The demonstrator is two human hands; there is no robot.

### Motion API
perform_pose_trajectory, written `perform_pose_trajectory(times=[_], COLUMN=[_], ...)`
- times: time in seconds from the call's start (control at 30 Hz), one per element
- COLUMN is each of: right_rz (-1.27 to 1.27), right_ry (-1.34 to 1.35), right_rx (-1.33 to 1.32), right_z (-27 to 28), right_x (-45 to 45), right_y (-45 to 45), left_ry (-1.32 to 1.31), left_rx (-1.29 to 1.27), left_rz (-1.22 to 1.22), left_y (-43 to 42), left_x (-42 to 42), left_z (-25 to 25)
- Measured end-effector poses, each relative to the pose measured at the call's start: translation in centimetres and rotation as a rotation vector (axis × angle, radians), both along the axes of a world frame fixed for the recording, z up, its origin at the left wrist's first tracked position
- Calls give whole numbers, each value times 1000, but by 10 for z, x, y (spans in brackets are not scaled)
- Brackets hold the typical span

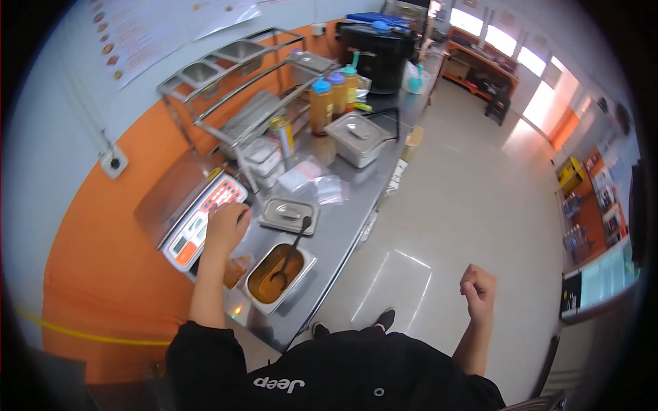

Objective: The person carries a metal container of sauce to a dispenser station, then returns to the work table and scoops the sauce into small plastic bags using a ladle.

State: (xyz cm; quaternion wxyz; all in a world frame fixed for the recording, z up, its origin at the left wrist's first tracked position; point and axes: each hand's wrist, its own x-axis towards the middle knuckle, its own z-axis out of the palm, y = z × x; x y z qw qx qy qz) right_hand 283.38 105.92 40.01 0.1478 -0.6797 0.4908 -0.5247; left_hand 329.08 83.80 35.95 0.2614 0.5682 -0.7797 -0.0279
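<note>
My left hand point(229, 225) is over the keypad of a white scale point(199, 233) with red and orange keys, its fingers bent and partly apart. Whether a fingertip touches a key is hidden. Beside that wrist stands a steel pan point(306, 264) of orange-brown sauce point(259, 286), with a dark ladle point(291, 255) resting in it. Behind the pan lies its steel lid point(288, 215). A small bag of brown stuff point(236, 271) sits between my forearm and the pan. Out over the floor on the right, my right hand point(478, 284) is closed in a fist, with nothing visible in it.
Clear plastic bags point(308, 178), a covered steel pan point(358, 137), sauce bottles point(321, 106) and a yellow can point(282, 133) stand farther along the steel counter point(343, 222). A metal rack point(199, 116) rises along the wall. A large black pot point(375, 55) is at the back.
</note>
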Motion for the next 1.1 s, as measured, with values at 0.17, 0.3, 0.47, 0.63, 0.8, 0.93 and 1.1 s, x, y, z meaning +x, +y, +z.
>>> perform_pose_trajectory(times=[0.17, 0.3, 0.47, 0.63, 0.8, 0.93, 1.1], right_rz=[-192, -281, -528, -820, -1032, -986, -922], right_ry=[37, -3, -186, -447, -589, -787, -739], right_rx=[83, 57, 81, 51, -99, -323, -390], right_z=[4, -3, -30, -35, -41, -23, -20], right_x=[-17, -36, -74, -119, -184, -228, -278], right_y=[28, 54, 100, 157, 184, 178, 171], left_ry=[-173, -163, -786, -868, -440, -776, -577], left_rx=[-279, -172, 54, 630, 797, 639, 635], left_rz=[-272, -458, -253, 32, 248, 204, 136], left_y=[-58, -123, -217, -148, -187, -242, -275], left_x=[-107, -198, -264, -249, -212, -179, -190], left_z=[81, 81, -46, -66, -131, -181, -164])
